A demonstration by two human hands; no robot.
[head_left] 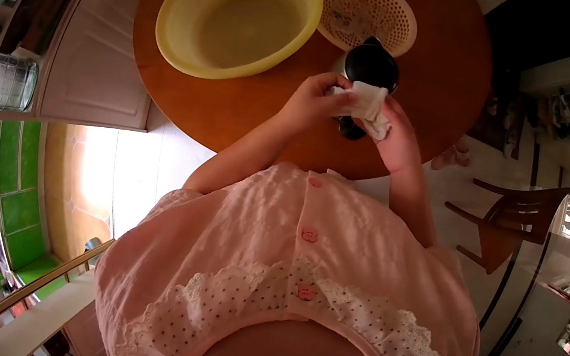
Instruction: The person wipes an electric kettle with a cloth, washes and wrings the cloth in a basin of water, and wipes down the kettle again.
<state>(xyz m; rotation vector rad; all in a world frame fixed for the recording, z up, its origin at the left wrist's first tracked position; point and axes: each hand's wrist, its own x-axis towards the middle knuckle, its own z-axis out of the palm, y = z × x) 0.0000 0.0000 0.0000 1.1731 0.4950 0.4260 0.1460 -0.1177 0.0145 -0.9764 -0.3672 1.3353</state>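
A white cloth (367,101) is held up between both hands, over the near part of the round wooden table. My left hand (319,99) pinches its left side between thumb and fingers. On its right side my right hand (397,133) grips the cloth, with the fingers partly hidden behind it. Just beyond the hands stands a kettle-like vessel with a black lid (372,64); its lower part is largely hidden by the cloth and hands, and a black part shows below them.
A large yellow basin (179,45) stands at the left on the table (292,137). Beyond the kettle-like vessel is a pink perforated basket (409,28) holding something I cannot make out. A wooden chair (521,220) stands on the floor at right, and a cabinet (107,40) at left.
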